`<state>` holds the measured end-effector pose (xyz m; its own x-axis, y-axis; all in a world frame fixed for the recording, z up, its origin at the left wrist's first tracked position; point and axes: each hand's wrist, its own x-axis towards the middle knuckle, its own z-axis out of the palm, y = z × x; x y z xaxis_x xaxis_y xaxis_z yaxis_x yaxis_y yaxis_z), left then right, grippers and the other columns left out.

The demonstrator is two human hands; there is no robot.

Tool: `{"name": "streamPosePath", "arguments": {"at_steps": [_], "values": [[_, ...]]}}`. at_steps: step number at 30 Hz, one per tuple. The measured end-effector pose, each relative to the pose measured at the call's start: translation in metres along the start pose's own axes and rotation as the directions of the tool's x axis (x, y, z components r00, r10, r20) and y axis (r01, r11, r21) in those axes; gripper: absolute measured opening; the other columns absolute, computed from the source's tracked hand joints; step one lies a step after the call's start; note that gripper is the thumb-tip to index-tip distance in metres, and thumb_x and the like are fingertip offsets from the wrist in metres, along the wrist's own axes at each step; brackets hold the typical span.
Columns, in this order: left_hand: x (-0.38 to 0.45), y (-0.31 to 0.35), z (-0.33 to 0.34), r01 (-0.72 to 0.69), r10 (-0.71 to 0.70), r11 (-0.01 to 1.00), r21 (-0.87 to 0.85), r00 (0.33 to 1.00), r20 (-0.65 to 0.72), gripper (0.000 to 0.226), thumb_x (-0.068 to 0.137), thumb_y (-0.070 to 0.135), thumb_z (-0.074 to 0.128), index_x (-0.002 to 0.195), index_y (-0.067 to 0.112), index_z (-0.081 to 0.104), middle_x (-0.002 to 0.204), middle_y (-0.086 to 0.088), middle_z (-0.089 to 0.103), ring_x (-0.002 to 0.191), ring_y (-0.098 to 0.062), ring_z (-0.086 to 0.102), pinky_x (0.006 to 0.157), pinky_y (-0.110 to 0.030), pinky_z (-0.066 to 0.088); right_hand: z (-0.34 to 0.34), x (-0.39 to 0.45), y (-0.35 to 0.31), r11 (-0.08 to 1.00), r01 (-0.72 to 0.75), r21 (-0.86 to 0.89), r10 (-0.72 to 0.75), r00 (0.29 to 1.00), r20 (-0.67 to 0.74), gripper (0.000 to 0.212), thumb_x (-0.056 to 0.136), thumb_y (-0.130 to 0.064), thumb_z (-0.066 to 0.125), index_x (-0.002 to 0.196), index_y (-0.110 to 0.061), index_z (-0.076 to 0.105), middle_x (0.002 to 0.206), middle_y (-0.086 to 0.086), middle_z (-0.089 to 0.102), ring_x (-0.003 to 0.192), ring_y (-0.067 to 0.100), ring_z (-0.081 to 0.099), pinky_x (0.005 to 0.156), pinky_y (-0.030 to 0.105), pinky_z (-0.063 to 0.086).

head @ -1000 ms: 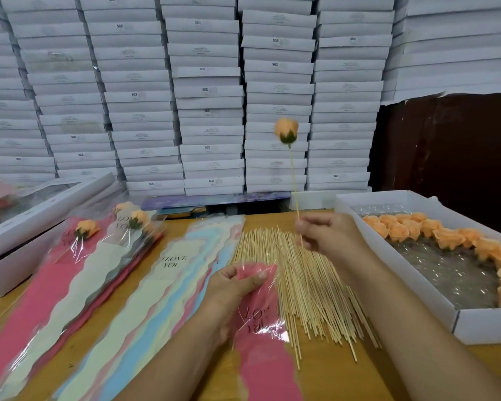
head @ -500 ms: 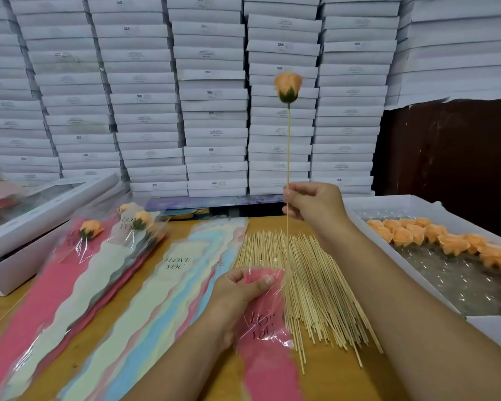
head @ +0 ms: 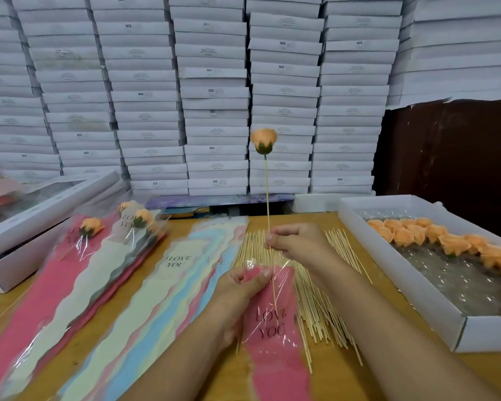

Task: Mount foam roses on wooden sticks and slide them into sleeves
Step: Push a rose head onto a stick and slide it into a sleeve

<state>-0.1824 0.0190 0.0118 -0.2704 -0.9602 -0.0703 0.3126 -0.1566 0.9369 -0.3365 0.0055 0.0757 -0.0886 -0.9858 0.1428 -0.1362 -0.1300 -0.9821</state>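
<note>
My right hand (head: 297, 241) pinches a thin wooden stick (head: 267, 192) that stands upright, topped by an orange foam rose (head: 263, 140). The stick's lower end reaches inside the open mouth of a pink "LOVE YOU" sleeve (head: 272, 337). My left hand (head: 240, 290) pinches the clear top edge of that sleeve and holds it open. Loose wooden sticks (head: 315, 308) lie spread on the table under and beside the sleeve.
A white box (head: 411, 287) of orange foam roses sits at the right. Flat pastel sleeves (head: 145, 308) fan out left of centre, and sleeved roses (head: 90, 227) are piled further left beside a windowed box (head: 41, 209). White cartons (head: 214, 96) are stacked behind the table.
My right hand came down with the stick, and its lower end went into the sleeve's open mouth. My left hand kept hold of the sleeve top.
</note>
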Motion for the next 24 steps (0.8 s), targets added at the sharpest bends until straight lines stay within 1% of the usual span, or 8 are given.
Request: {"name": "streamPosePath", "arguments": {"at_steps": [4, 7, 9, 11, 13, 17, 19, 24], "values": [[-0.002, 0.004, 0.001, -0.006, 0.006, 1.0, -0.001, 0.999, 0.036, 0.04, 0.076, 0.011, 0.081, 0.11, -0.006, 0.069, 0.095, -0.025, 0.072, 0.071, -0.028, 0.07, 0.066, -0.035, 0.06, 0.0, -0.002, 0.007, 0.998, -0.017, 0.053, 0.017, 1.0, 0.003, 0.008, 0.085, -0.021, 0.078, 0.087, -0.024, 0.07, 0.077, -0.008, 0.077, 0.082, 0.008, 0.069, 0.067, 0.022, 0.046], [-0.003, 0.004, 0.002, -0.005, 0.003, 0.999, 0.033, 0.999, 0.046, 0.047, 0.074, 0.011, 0.083, 0.113, -0.008, 0.067, 0.1, -0.029, 0.071, 0.075, -0.031, 0.07, 0.071, -0.039, 0.061, -0.001, -0.005, 0.012, 0.995, -0.034, 0.09, 0.035, 0.999, -0.014, 0.01, 0.085, -0.015, 0.077, 0.09, -0.021, 0.071, 0.082, 0.0, 0.078, 0.081, 0.011, 0.07, 0.069, 0.022, 0.051], [-0.004, 0.004, 0.003, 0.004, -0.007, 0.999, 0.045, 0.998, 0.055, 0.044, 0.069, 0.013, 0.085, 0.107, -0.004, 0.07, 0.099, -0.029, 0.071, 0.078, -0.033, 0.07, 0.079, -0.044, 0.06, -0.002, -0.005, 0.014, 0.996, -0.018, 0.091, 0.022, 0.999, -0.04, 0.023, 0.084, -0.014, 0.077, 0.105, -0.02, 0.069, 0.092, 0.004, 0.077, 0.085, 0.015, 0.072, 0.073, 0.027, 0.053], [-0.005, 0.003, 0.004, 0.014, -0.018, 0.998, 0.058, 0.998, 0.066, 0.039, 0.065, 0.015, 0.089, 0.098, 0.002, 0.073, 0.093, -0.025, 0.072, 0.075, -0.033, 0.07, 0.077, -0.043, 0.06, -0.005, -0.004, 0.011, 0.996, 0.041, 0.075, -0.037, 0.998, -0.054, 0.041, 0.089, -0.018, 0.071, 0.125, -0.031, 0.056, 0.1, 0.0, 0.075, 0.092, 0.014, 0.071, 0.077, 0.029, 0.054], [-0.005, 0.001, 0.004, 0.019, -0.024, 0.998, 0.065, 0.997, 0.079, 0.036, 0.064, 0.016, 0.093, 0.093, 0.005, 0.074, 0.089, -0.022, 0.073, 0.072, -0.031, 0.07, 0.073, -0.04, 0.06, -0.007, -0.003, 0.007, 0.99, 0.121, 0.073, -0.118, 0.992, -0.049, 0.047, 0.096, -0.023, 0.064, 0.132, -0.046, 0.044, 0.104, -0.007, 0.071, 0.096, 0.011, 0.069, 0.077, 0.027, 0.055], [-0.006, 0.001, 0.005, 0.028, -0.035, 0.998, 0.057, 0.993, 0.112, 0.03, 0.065, 0.017, 0.092, 0.089, 0.007, 0.077, 0.079, -0.016, 0.073, 0.061, -0.023, 0.069, 0.061, -0.03, 0.057, -0.014, -0.004, 0.002, 0.989, 0.149, 0.007, -0.149, 0.989, 0.022, 0.022, 0.103, -0.029, 0.049, 0.118, -0.037, 0.064, 0.122, -0.01, 0.065, 0.106, 0.009, 0.064, 0.079, 0.024, 0.053], [-0.005, 0.001, 0.004, 0.035, -0.041, 0.998, 0.054, 0.994, 0.104, 0.032, 0.064, 0.018, 0.093, 0.09, 0.008, 0.078, 0.085, -0.018, 0.074, 0.068, -0.025, 0.071, 0.067, -0.034, 0.058, -0.018, -0.005, 0.005, 0.99, 0.141, -0.005, -0.14, 0.989, 0.045, 0.025, 0.104, -0.033, 0.046, 0.109, -0.032, 0.07, 0.118, -0.011, 0.069, 0.106, 0.006, 0.064, 0.082, 0.026, 0.051], [-0.007, 0.004, 0.005, 0.029, -0.034, 0.999, 0.042, 0.991, 0.126, 0.028, 0.069, 0.02, 0.09, 0.091, 0.01, 0.078, 0.092, -0.02, 0.074, 0.076, -0.029, 0.071, 0.081, -0.044, 0.059, -0.027, -0.02, 0.019, 0.991, 0.127, -0.049, -0.117, 0.979, 0.167, 0.035, 0.097, -0.048, 0.044, 0.108, -0.033, 0.074, 0.112, -0.021, 0.071, 0.104, -0.004, 0.063, 0.088, 0.028, 0.048]]}}
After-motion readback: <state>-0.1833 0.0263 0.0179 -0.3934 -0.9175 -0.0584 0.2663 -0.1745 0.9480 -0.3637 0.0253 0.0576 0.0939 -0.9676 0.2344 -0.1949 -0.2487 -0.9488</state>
